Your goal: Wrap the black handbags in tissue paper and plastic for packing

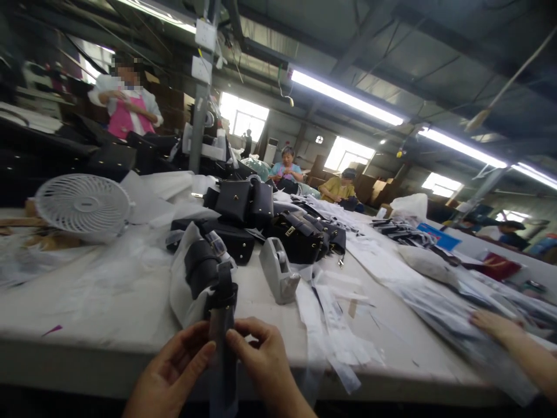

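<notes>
Between both hands a black bag strap (223,348) runs toward me, with thin translucent wrapping on its lower part. My left hand (174,368) holds the strap's left edge, fingertips behind it and thumb in front. On the other edge my right hand (263,357) pinches the strap between thumb and fingers. The strap leads up to a black handbag (201,261) lying on the table edge, partly wrapped in white paper (180,290). A grey tape dispenser (276,270) stands just right of the bag.
Several black handbags (235,200) are piled behind. A white fan (82,203) lies at left. White strips (331,325) hang over the table edge (143,313). At right, another person's hand (496,325) touches plastic sheeting (461,331). Other people sit or stand farther back.
</notes>
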`<state>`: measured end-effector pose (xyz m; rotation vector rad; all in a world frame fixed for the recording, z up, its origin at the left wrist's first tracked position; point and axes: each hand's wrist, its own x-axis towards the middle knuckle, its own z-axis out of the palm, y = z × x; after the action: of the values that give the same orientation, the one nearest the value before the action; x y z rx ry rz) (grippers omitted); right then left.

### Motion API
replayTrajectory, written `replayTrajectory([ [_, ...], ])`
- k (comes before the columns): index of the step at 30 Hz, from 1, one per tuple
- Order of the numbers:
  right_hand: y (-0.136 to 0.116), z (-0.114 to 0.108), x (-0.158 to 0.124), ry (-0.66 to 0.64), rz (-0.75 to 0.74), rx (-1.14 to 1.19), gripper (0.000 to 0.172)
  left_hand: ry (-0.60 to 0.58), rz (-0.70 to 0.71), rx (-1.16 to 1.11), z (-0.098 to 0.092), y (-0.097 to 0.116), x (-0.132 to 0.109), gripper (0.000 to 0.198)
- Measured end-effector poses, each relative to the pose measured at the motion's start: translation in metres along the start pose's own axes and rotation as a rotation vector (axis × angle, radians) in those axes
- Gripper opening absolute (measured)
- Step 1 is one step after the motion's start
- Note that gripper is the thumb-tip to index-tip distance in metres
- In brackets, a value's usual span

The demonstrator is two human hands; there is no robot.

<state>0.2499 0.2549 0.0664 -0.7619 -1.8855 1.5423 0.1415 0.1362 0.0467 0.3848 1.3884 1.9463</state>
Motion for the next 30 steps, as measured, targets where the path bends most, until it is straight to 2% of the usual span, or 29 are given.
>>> replayTrajectory([
  [4,-0.011,-0.001,0.007,-0.114,0.010,0.035,0.032,0.071,0.066,0.016,0.004,0.000,0.000,0.054],
  [8,-0.010,0.009,0.009,-0.145,0.099,0.178,0.040,0.097,0.019,0.014,-0.001,0.003,0.001,0.055],
  [11,-0.001,0.029,0.006,-0.138,0.143,0.366,0.045,0.146,-0.030,-0.030,-0.002,0.017,-0.001,0.058],
  [14,0.011,0.057,0.003,-0.095,0.170,0.528,0.050,0.261,-0.107,-0.102,-0.002,0.038,-0.003,0.074],
  [17,0.016,0.079,0.002,-0.115,0.208,0.579,0.057,0.358,-0.142,-0.123,-0.009,0.053,-0.006,0.086],
  [19,0.011,0.081,0.002,-0.189,0.220,0.541,0.060,0.348,-0.119,-0.113,-0.016,0.056,-0.008,0.084],
  [21,0.001,0.075,0.004,-0.275,0.183,0.403,0.060,0.296,-0.094,-0.097,-0.024,0.054,-0.009,0.074],
  [23,-0.011,0.064,0.007,-0.273,0.079,0.181,0.055,0.270,-0.055,-0.076,-0.030,0.052,-0.010,0.066],
  [25,-0.021,0.058,0.010,-0.216,-0.014,-0.001,0.046,0.275,-0.020,-0.059,-0.035,0.050,-0.012,0.061],
  [27,-0.026,0.059,0.010,-0.209,-0.017,-0.043,0.041,0.278,-0.008,-0.072,-0.039,0.048,-0.014,0.058],
  [30,-0.026,0.069,0.005,-0.237,0.075,0.010,0.045,0.241,-0.022,-0.113,-0.043,0.044,-0.019,0.052],
])
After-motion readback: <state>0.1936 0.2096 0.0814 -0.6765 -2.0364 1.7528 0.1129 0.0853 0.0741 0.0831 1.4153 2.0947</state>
